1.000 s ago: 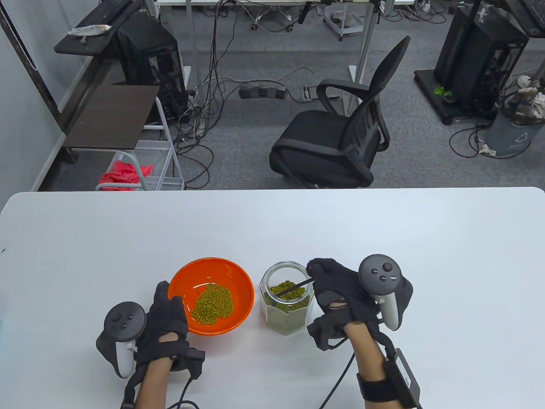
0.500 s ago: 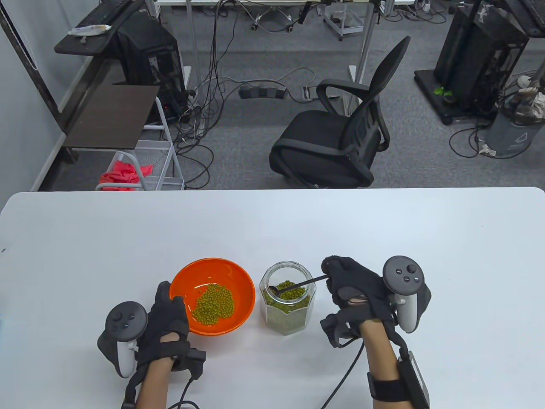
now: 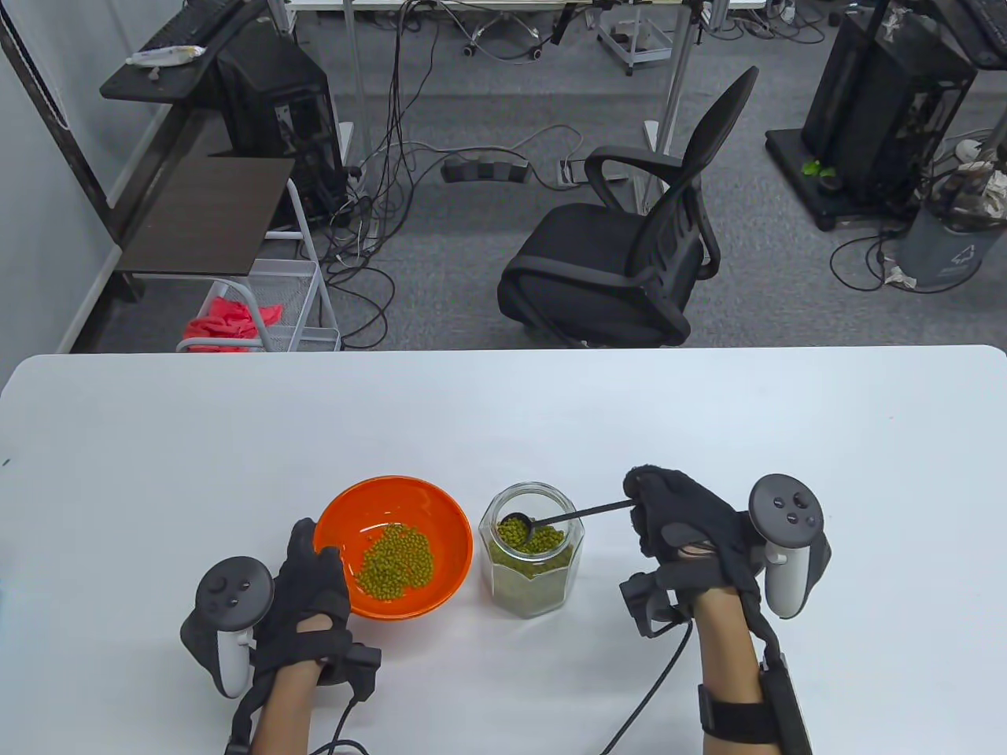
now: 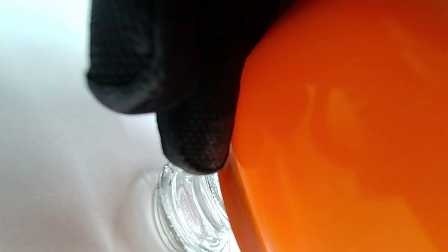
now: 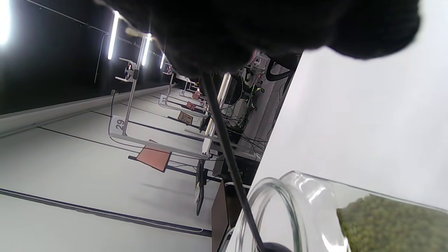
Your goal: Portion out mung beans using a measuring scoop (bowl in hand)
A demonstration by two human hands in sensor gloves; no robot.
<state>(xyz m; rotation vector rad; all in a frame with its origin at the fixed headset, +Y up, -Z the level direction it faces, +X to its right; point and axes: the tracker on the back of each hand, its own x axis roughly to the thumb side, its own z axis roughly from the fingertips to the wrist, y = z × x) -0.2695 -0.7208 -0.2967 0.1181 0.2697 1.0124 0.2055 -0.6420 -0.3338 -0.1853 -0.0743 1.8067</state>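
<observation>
The white table (image 3: pixel 503 425) carried an orange bowl (image 3: pixel 393 546) with a heap of mung beans (image 3: pixel 395 561) inside. The left hand (image 3: pixel 303 598) gripped the bowl's near-left rim, fingers (image 4: pixel 196 147) pressed to its outer wall. Just right of the bowl stood an open glass jar (image 3: pixel 532 560), partly filled with beans. The right hand (image 3: pixel 692 535) pinched the far end of a black measuring scoop (image 3: pixel 562 518) — its loaded cup sat inside the jar mouth, the handle crossing the rim.
</observation>
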